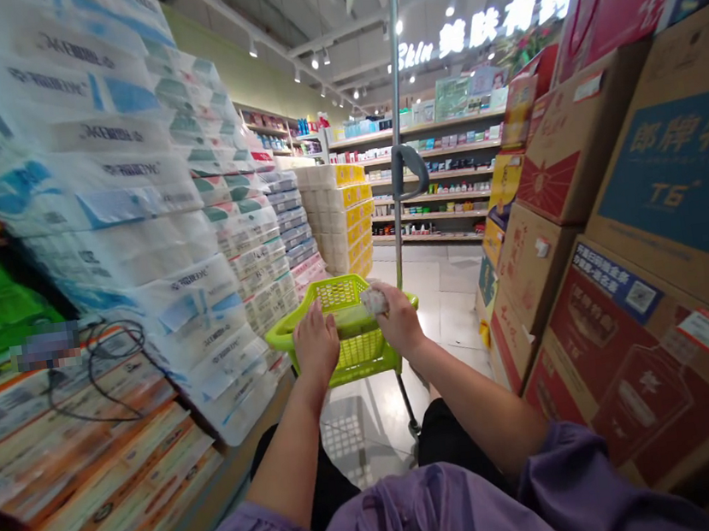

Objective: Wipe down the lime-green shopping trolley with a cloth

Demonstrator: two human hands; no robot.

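A lime-green plastic shopping cart (359, 366) with perforated walls stands right in front of me on thin dark legs. My left hand (317, 344) is closed over the left part of its near rim, with the fingers pointing forward. At the right part of that rim is my right hand (401, 323), its fingers wrapped round a small crumpled whitish thing (373, 301) that looks like paper or thin plastic. Whether the right hand also grips the rim I cannot tell. A tall metal pole (393, 80) with a grey hook-like piece (408, 171) rises at the cart's right side.
Tall stacks of wrapped tissue packs (123, 169) line the left side. Yellow-and-white packs (339, 216) are piled farther on. Cardboard cartons (651, 367) wall the right. Shelves of small goods (431, 153) stand ahead beyond the tiled floor (454, 288). Black cable (93, 375) lies on boxes at left.
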